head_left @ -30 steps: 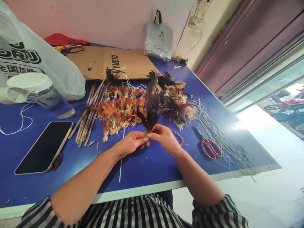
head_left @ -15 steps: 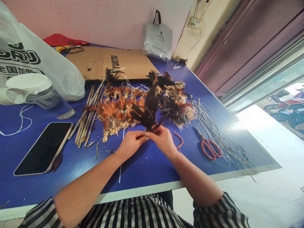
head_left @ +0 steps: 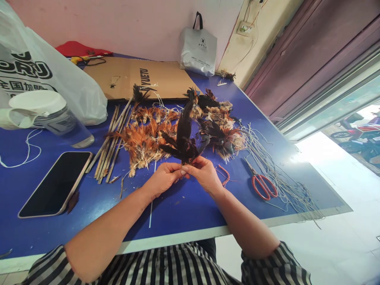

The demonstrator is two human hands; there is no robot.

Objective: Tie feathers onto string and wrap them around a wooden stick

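Note:
A bunch of dark feathers [head_left: 184, 136] stands up from between my hands, its base pinched in my fingertips. My left hand [head_left: 166, 179] is closed at the base from the left, thumb pointing inward. From the right, my right hand [head_left: 204, 176] grips the same base, with thumb and fingers pressed together; the two thumbs meet. Behind the left side lie rows of orange-brown feathers [head_left: 142, 144]. Dark and tan feather bunches [head_left: 221, 136] lie beyond my right hand. A short red braided cord [head_left: 225, 176] rests beside my right hand. What the hidden fingertips do cannot be seen.
Red-handled scissors [head_left: 265, 187] lie near loose grey strings [head_left: 285, 182] on the right. Thin sticks [head_left: 111, 146], a phone [head_left: 56, 184] and a lidded clear jug [head_left: 69, 128] are on the left. Cardboard [head_left: 113, 79] and a silver bag [head_left: 198, 51] stand behind.
The dark feather bunch has turned a little, its tall feathers now leaning slightly further left. Both hands keep hold of its base, with a small shift of the fingers.

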